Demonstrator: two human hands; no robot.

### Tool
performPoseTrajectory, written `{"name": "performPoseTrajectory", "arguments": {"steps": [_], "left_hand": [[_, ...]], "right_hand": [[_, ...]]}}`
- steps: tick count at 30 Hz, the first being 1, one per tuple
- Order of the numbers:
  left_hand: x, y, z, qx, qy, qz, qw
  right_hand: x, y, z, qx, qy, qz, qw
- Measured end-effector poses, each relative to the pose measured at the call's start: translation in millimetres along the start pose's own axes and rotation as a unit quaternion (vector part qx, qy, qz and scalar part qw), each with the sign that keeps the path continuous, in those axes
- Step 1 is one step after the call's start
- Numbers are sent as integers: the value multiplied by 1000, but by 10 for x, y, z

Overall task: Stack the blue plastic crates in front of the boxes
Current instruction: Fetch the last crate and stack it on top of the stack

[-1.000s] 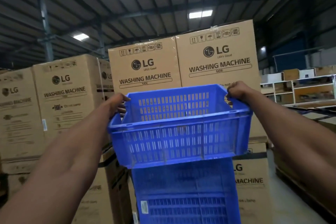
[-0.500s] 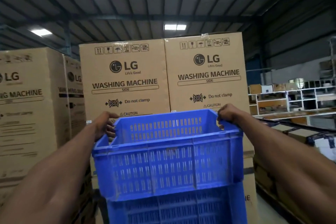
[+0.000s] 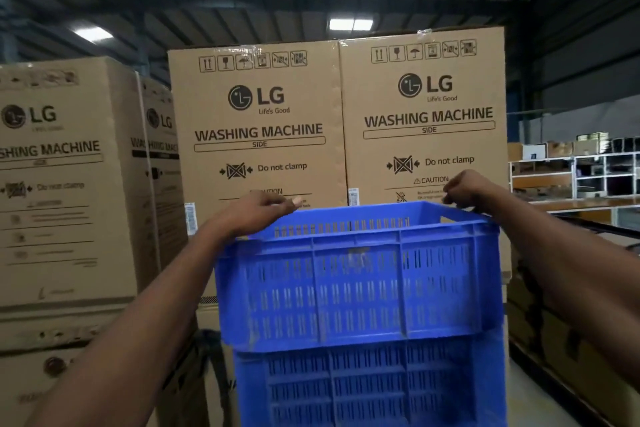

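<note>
A blue slatted plastic crate (image 3: 360,288) sits on top of another blue crate (image 3: 367,388), in front of tall LG washing machine boxes (image 3: 426,121). My left hand (image 3: 259,210) lies over the top crate's left rim, its fingers stretched out across the edge. Fingers curled, my right hand (image 3: 467,189) holds the far right corner of the same rim. The top crate looks level and seated on the lower one. The lower crate's base is out of view.
More washing machine boxes (image 3: 62,166) are stacked on the left, close to the crates. White shelving with cartons (image 3: 575,170) stands at the right. A strip of grey floor (image 3: 533,392) runs to the right of the stack, beside low brown cartons (image 3: 568,350).
The top crate has come down onto the lower crate. My left hand has shifted from gripping the side to lying over the rim, and the view has tilted upward.
</note>
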State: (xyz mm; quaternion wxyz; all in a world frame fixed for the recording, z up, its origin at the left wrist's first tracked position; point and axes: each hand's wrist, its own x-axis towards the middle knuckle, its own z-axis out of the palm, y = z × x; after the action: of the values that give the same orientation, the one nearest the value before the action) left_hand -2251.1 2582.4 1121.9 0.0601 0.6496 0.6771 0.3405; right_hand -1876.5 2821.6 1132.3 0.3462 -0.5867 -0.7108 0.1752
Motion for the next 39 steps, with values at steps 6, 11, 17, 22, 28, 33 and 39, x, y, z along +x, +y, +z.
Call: {"name": "performPoseTrajectory", "arguments": {"steps": [6, 11, 17, 22, 28, 33, 39], "left_hand": [[-409, -229, 595, 302, 186, 176, 918], [-178, -641, 334, 242, 155, 80, 954], [-159, -628, 417, 256, 164, 21, 953], [-89, -256, 779, 307, 125, -59, 942], [99, -457, 630, 282, 73, -105, 951], [-17, -56, 816, 311, 150, -62, 936], [96, -4, 1024, 320, 166, -54, 931]], "right_hand": [[-709, -102, -59, -109, -122, -123, 979], [-1099, -248, -23, -144, -170, -152, 963], [-971, -173, -34, -134, -108, -223, 960], [-714, 116, 40, -139, -61, -209, 966], [-967, 119, 455, -171, -10, -252, 952], [-697, 203, 92, -159, 32, -244, 956], [-816, 343, 138, -180, 73, -268, 944]]}}
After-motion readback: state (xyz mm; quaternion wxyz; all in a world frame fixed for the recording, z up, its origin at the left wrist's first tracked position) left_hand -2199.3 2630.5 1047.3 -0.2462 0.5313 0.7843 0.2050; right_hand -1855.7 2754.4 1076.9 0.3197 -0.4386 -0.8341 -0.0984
